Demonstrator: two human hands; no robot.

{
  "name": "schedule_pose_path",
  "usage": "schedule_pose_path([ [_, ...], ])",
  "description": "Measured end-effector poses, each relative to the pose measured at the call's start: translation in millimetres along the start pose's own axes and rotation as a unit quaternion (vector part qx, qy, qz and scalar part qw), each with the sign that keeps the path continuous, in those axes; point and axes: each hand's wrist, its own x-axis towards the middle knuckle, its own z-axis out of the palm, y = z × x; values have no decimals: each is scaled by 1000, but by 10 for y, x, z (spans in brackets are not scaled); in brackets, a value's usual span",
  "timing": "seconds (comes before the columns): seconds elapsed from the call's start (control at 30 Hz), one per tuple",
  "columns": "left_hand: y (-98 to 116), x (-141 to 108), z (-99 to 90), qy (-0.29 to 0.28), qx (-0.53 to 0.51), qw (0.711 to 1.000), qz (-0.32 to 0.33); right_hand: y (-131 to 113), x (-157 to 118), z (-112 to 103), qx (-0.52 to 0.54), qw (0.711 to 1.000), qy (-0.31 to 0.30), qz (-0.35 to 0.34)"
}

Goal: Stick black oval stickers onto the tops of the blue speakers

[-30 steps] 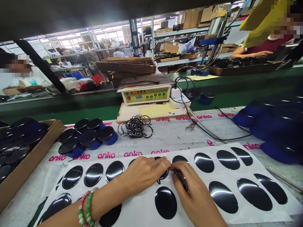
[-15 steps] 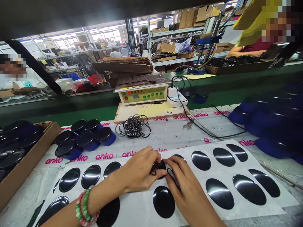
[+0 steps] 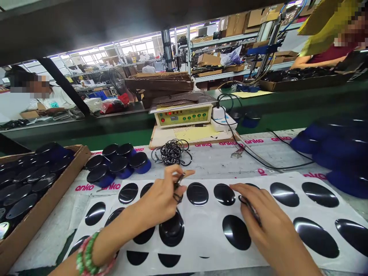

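Drawn apart since a moment ago, the left hand (image 3: 164,195) pinches a thin dark looped piece (image 3: 178,197), the right hand (image 3: 267,214) holds a slim black object (image 3: 251,211) beside a glossy black oval disc (image 3: 224,195) on a flat white sheet (image 3: 201,234)

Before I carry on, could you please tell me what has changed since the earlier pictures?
The left hand has moved left, holding a dark piece; the right hand has moved right, still holding a dark tool, widening the gap. The rings and blue cups stayed put.
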Motion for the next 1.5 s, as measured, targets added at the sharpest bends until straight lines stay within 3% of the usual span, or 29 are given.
schedule_pose_path([
  [0.13, 33, 231, 207, -133, 125, 983, 29, -229, 29, 216, -9, 999, -21, -41],
  [0.23, 51, 314, 283, -187, 241, 950, 68, -185, -63, 336, -27, 995, -57, -76],
  [0.4, 28, 313, 354, -172, 239, 953, 76, -37, -157, 212, 22, 992, -93, -76],
  [0.67, 17, 282, 379, -154, 233, 957, 73, -36, -143, 159, 38, 993, -95, -66],
  [0.83, -52, 232, 439, -103, 215, 956, 171, -33, -145, 159, 56, 993, -95, -45],
  [1.03, -133, 187, 392, -57, 136, 973, 176, -62, -114, 146, 62, 993, -94, -40],
  [1.1, -118, 124, 244, -17, 54, 989, 140, -45, -115, 145, 58, 993, -97, -45],
  [1.17, -102, 26, 41, 52, -56, 996, 53, 5, -126, 142, 52, 993, -93, -47],
  [1.23, -103, -91, -158, 129, -150, 979, -45, 69, -136, 130, 45, 994, -88, -40],
  [1.3, -116, -197, -278, 150, -185, 966, -99, 106, -131, 106, 41, 995, -81, -36],
  [1.37, -129, -259, -275, 88, -126, 984, -85, 73, -100, 78, 37, 996, -64, -45],
  [1.43, -131, -251, -170, -22, 12, 999, -47, -37, -54, 72, 40, 997, -43, -59],
  [1.5, -126, -175, -35, -107, 147, 983, -24, -188, -16, 113, 55, 995, -43, -75],
])
